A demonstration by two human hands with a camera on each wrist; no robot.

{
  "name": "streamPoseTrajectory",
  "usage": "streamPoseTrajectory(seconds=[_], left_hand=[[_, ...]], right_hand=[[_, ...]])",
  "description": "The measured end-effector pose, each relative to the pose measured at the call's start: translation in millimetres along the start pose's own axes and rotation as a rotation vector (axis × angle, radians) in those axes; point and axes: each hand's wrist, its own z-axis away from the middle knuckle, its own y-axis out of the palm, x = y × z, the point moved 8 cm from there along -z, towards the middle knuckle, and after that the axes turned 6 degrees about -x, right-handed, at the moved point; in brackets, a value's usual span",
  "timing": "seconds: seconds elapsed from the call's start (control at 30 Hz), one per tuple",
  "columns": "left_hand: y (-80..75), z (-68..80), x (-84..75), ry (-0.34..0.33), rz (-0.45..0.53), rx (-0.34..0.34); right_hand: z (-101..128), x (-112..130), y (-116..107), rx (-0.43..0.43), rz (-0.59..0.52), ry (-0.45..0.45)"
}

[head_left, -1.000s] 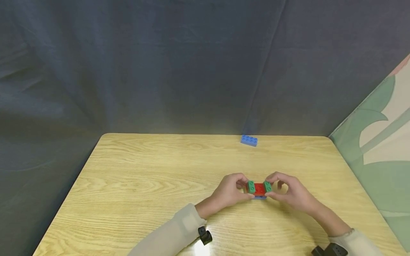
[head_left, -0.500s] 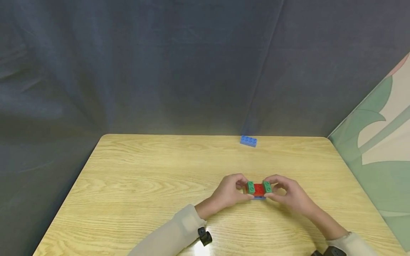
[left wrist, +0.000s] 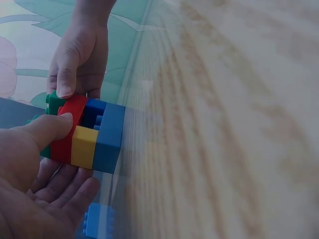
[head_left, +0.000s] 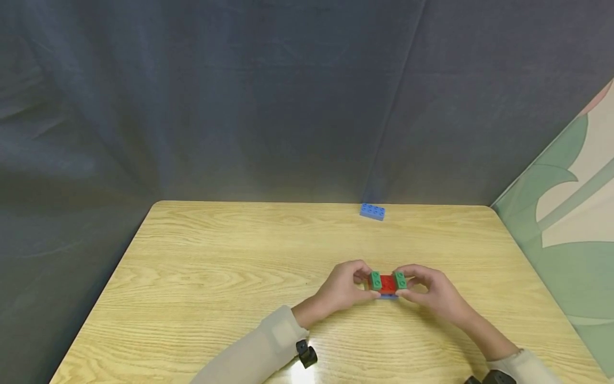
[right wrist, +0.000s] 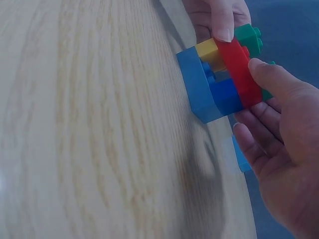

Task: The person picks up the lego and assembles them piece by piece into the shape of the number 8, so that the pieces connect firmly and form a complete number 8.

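A small structure of toy building bricks stands at the right of the table in the head view, held at both ends. Its bottom is a blue brick. On that sit a yellow brick and a darker blue brick, with a gap between them. A red brick bridges these two. On top are a left green brick and a right green brick, set apart. My left hand pinches the left end between thumb and fingers. My right hand pinches the right end likewise.
Another blue brick with studs up lies at the far edge of the wooden table. A dark curtain hangs behind the table. At the right is a leaf-patterned panel.
My right hand has shifted slightly down and left in the head view, still gripping its end. The left hand and the brick structure have stayed nearly in place.
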Motion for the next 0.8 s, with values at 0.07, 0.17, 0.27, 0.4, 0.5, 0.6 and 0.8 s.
streamPoseTrajectory(seconds=[0.07, 0.17, 0.27, 0.4, 0.5, 0.6, 0.8], left_hand=[[-0.4, -0.1, -0.1, 0.003, -0.001, 0.0], [-0.8, -0.3, -0.4, 0.005, -0.002, -0.001], [-1.1, -0.2, -0.4, 0.003, -0.002, -0.002], [-1.3, -0.5, -0.5, -0.004, 0.0, -0.001], [-1.4, -0.7, -0.4, -0.006, -0.001, -0.002], [-1.3, -1.0, -0.2, -0.003, -0.004, -0.003], [-1.1, -1.4, 0.3, 0.001, -0.004, -0.002]], right_hand=[[-0.4, 0.1, 0.3, 0.001, -0.001, -0.004], [-1.0, 1.5, 0.3, 0.001, 0.008, -0.011], [-1.5, 3.8, -0.3, 0.004, 0.028, -0.016], [-2.5, 7.2, -1.5, 0.017, 0.051, -0.022], [-3.6, 9.7, -2.0, 0.037, 0.045, -0.03], [-4.8, 12.4, -3.3, 0.059, 0.041, -0.048], [-13.0, 20.3, -12.4, 0.05, 0.061, -0.111]])
